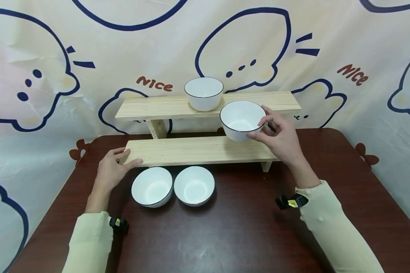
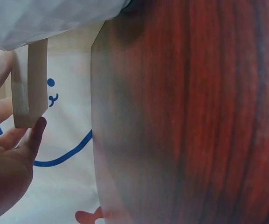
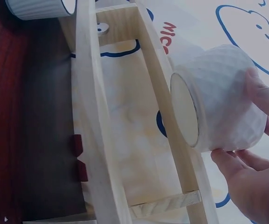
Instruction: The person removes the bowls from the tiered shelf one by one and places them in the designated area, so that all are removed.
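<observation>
And here, in the right hand (image 1: 281, 133), between thumb and curled fingers at the right side of its rim: the raised bowl (image 1: 240, 119), pinched and up in the air! To the left of the grip, mouth upward, round and so without any long axis to line up. Now the relation to watch: above the right half of the lower board (image 1: 191, 151), in front of the upper board (image 1: 147, 108). Foot well off the lower board in the right wrist view; contact with the upper board's front edge, impossible to tell. Along both boards, a long axis from left to right. Nearer by far to the raised bowl: the right hand. Over at the lower board's left end, the left hand (image 1: 114, 168), clamped on the wood. Further back, near the upper board's middle: a standing bowl (image 1: 204, 98). And down on the dark table (image 1: 208, 235), before the lower board: the left bowl (image 1: 152, 187) and the right bowl (image 1: 194, 185), side by side, both nearer to the left hand.
</observation>
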A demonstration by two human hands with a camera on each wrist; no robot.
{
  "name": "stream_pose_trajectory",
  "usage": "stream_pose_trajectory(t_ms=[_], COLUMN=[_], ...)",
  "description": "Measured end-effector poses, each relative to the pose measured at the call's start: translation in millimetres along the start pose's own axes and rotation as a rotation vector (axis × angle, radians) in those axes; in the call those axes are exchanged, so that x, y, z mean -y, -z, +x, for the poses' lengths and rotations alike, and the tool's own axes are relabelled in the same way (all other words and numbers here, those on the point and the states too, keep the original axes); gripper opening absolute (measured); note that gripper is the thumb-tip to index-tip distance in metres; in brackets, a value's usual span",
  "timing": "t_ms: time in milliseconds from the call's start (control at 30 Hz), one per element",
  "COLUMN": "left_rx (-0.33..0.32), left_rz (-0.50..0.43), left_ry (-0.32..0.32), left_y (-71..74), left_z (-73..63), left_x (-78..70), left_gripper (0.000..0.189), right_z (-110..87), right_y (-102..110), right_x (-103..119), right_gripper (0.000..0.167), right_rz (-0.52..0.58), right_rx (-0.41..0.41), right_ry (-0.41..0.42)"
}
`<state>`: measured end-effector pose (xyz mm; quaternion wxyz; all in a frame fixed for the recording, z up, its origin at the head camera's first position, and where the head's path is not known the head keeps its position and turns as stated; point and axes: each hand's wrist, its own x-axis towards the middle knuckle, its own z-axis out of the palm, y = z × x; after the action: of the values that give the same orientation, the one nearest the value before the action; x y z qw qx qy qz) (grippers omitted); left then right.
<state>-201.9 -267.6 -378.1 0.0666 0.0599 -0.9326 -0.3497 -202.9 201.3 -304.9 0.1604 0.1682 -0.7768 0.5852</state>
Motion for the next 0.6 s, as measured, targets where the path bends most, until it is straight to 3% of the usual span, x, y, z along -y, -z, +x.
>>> stream_pose_trajectory(t_ms=[600], left_rx=[-0.006], left_rz=[-0.008], left_ry=[0.001], left_y=[0.0], left_z=[-0.9], left_x=[0.5], left_gripper=[0.083], right_z=[-19.8], right_y=[-5.8], right_x=[-14.1], right_gripper=[0.027], right_rz=[0.044], right_rx=[0.075], right_ry=[-0.025])
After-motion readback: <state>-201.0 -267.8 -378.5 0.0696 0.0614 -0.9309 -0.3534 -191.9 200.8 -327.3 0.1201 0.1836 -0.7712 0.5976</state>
